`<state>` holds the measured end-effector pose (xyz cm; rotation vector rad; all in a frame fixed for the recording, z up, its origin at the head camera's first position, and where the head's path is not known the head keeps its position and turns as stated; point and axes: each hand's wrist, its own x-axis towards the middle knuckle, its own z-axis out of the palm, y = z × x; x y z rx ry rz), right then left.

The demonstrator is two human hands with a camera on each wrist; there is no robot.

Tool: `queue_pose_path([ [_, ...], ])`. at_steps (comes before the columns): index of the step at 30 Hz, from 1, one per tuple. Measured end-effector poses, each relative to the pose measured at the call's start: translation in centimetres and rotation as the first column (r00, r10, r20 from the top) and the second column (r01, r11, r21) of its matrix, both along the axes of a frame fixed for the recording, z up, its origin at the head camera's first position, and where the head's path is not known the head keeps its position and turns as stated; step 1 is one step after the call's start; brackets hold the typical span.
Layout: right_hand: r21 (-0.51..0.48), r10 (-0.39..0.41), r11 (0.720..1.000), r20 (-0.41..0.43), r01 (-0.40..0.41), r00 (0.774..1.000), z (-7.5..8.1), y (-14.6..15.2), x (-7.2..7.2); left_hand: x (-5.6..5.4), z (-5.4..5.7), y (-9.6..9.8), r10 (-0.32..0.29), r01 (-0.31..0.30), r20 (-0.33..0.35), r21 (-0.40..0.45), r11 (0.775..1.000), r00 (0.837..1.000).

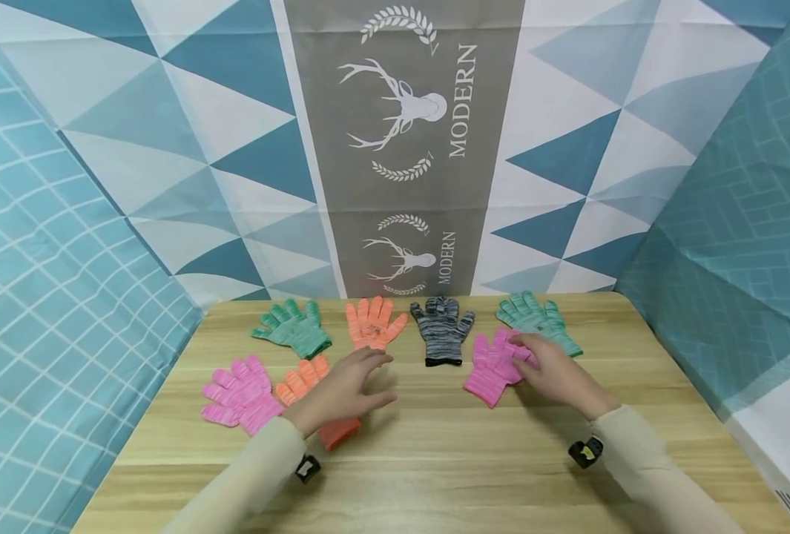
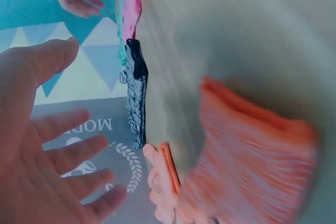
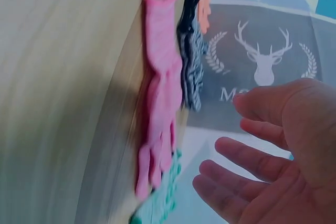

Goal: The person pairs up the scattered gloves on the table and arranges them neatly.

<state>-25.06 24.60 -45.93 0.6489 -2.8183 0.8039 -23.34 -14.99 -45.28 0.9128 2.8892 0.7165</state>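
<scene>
My left hand (image 1: 341, 389) hovers with loosely spread fingers over an orange knit glove (image 1: 340, 432), covering its middle in the head view. In the left wrist view a gap shows between that palm and the orange glove (image 2: 252, 156). Above the right-hand pink glove (image 1: 491, 371) is my right hand (image 1: 558, 373), its fingers relaxed and holding nothing. The right wrist view shows this pink glove (image 3: 163, 87) lying flat, apart from the fingers. Another pink glove (image 1: 244, 393) lies left of my left hand.
Along the table's back edge lie a green glove (image 1: 296, 330), a second orange glove (image 1: 371, 322), a black-and-grey glove (image 1: 443, 334) and another green glove (image 1: 538, 319). A patterned cloth (image 1: 401, 170) hangs behind the wooden table (image 1: 448, 475). Blue cloth walls (image 1: 54, 297) flank it.
</scene>
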Motion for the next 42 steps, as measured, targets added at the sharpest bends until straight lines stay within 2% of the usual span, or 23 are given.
queue_pose_path([
  [5, 0.014, -0.027, 1.000, 0.013, 0.027, 1.000, 0.6, 2.3, 1.3, 2.6, 0.0, -2.2, 0.049, -0.050, 0.034, 0.035, 0.998, 0.998],
  [11, -0.043, -0.105, 0.993, 0.042, 0.107, 0.994, 0.8, 4.2, 3.1, 5.5, -0.1, -5.2, 0.137, -0.138, 0.021, 0.066, 0.988, 0.990],
  [16, -0.131, -0.154, 0.978, 0.061, 0.161, 0.986, 1.1, 4.9, 4.6, 7.2, 0.1, -7.4, 0.255, -0.253, -0.002, 0.117, 0.960, 0.967],
  [19, -0.164, -0.181, 0.968, 0.079, 0.192, 0.980, 1.2, 4.9, 5.1, 7.7, 0.3, -8.5, 0.320, -0.316, -0.008, 0.133, 0.939, 0.947],
  [23, -0.181, -0.209, 0.959, 0.069, 0.219, 0.975, 1.0, 4.6, 5.4, 8.2, 0.6, -9.8, 0.362, -0.355, -0.015, 0.165, 0.920, 0.932],
  [27, -0.218, -0.228, 0.948, 0.047, 0.233, 0.972, 0.9, 3.7, 5.0, 8.6, 0.8, -10.9, 0.403, -0.387, -0.035, 0.212, 0.897, 0.914],
  [33, -0.222, -0.254, 0.935, 0.121, 0.276, 0.960, 0.2, 2.0, 4.1, 9.1, 1.0, -12.1, 0.458, -0.447, -0.002, 0.223, 0.867, 0.889],
  [36, -0.204, -0.268, 0.934, 0.149, 0.295, 0.952, -0.6, 1.3, 3.7, 9.2, 1.1, -12.6, 0.473, -0.459, -0.014, 0.213, 0.862, 0.881],
  [42, -0.169, -0.269, 0.940, 0.174, 0.297, 0.947, -2.2, -0.2, 2.8, 9.5, 1.2, -13.3, 0.481, -0.463, -0.035, 0.217, 0.859, 0.876],
])
